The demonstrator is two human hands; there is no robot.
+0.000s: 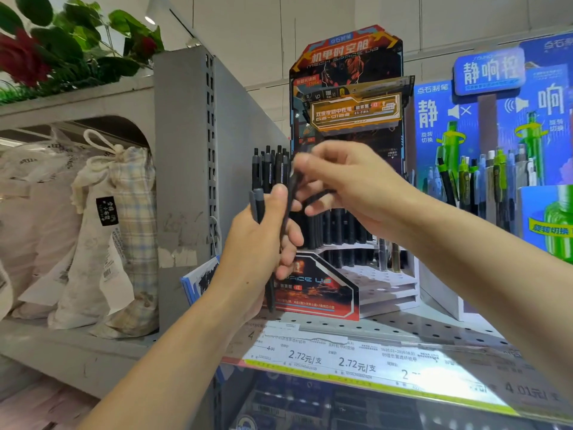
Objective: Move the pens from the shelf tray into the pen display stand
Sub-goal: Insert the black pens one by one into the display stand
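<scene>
1. A perforated grey metal shelf (403, 328) carries the printed cardboard pen display stand (347, 181).
2. Your left hand (260, 240) grips a bundle of slim matte black pens (269, 172), upright before the stand.
3. Your right hand (344, 187) pinches one pen (316, 195), blurred, just above them.

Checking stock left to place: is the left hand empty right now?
No, the left hand grips a bundle of dark pens in front of the pen display stand.
</scene>
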